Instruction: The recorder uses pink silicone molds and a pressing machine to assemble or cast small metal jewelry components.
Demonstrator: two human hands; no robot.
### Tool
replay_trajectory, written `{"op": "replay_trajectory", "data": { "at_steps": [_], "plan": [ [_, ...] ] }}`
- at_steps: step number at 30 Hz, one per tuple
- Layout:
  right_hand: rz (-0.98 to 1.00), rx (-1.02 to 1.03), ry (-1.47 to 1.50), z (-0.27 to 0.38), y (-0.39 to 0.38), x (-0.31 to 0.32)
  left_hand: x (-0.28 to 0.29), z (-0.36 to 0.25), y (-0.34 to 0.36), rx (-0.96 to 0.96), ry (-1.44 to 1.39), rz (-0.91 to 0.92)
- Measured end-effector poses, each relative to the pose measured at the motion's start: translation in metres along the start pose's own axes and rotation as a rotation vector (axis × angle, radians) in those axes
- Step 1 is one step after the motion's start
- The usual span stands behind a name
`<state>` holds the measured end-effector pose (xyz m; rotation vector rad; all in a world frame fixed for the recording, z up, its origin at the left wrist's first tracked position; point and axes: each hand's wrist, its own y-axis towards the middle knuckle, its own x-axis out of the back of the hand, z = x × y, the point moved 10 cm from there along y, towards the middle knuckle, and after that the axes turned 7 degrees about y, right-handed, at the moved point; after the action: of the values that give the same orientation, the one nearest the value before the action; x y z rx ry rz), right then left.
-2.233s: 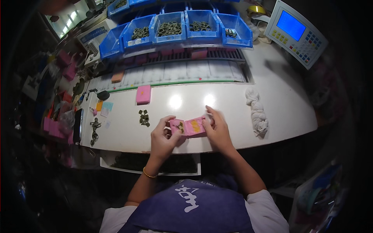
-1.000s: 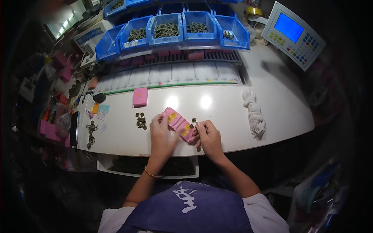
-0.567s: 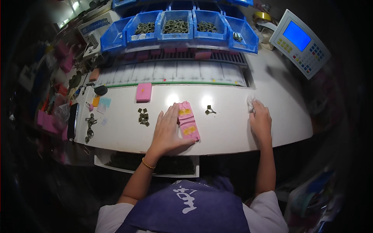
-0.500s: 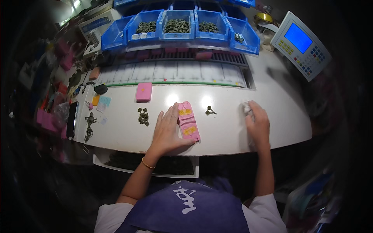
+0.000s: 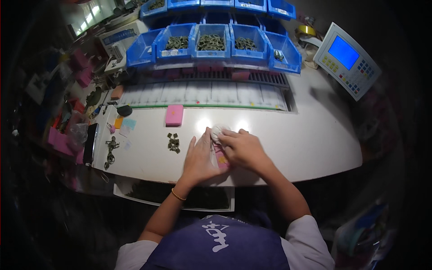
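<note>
A pink mould [image 5: 222, 158] with yellow-tinted hollows lies near the front of the white table, partly covered by both hands. My left hand [image 5: 197, 158] steadies it, with fingers along its left side and the thumb at its near end. Over the far part of the mould, my right hand [image 5: 245, 149] grips a rounded white cloth bundle [image 5: 219, 132]. Left of the hands sit several small dark greenish metal pieces [image 5: 173, 143]. Behind those pieces is a second pink mould block [image 5: 174, 115].
Blue bins [image 5: 210, 45] with metal parts stand at the back. A keypad panel with a blue screen [image 5: 344, 53] is at the right. More dark metal parts [image 5: 110, 150] lie at the left, and an open drawer [image 5: 231, 199] juts out below the table edge.
My right hand has swung left from the right side of the table, bringing the white bundle over the mould. My left hand stays at the mould. The view has shifted slightly.
</note>
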<state>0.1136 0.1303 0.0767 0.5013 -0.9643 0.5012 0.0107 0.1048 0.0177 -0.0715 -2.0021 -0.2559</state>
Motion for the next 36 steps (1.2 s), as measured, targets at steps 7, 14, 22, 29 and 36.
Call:
{"op": "replay_trajectory", "data": {
  "at_steps": [7, 14, 22, 29, 36],
  "plan": [
    [-0.442, -0.114, -0.137, -0.054, -0.067, 0.074, 0.014, -0.006, -0.013, -0.05, -0.101, -0.129],
    [-0.263, -0.13, 0.595, -0.039, -0.061, -0.028, 0.019, 0.002, -0.015, 0.006, -0.804, -0.355],
    [-0.305, -0.186, 1.215, -0.053, -0.049, -0.056, 0.014, -0.003, -0.016, -0.076, -0.82, -0.19],
    [-0.41, -0.091, 0.59, -0.039, -0.05, 0.005, 0.058, -0.025, -0.038, -0.173, -0.357, -0.467],
    [-0.499, -0.199, 0.071, -0.083, -0.06, 0.021, 0.022, -0.054, -0.04, -0.409, 0.006, -0.093]
  ]
}}
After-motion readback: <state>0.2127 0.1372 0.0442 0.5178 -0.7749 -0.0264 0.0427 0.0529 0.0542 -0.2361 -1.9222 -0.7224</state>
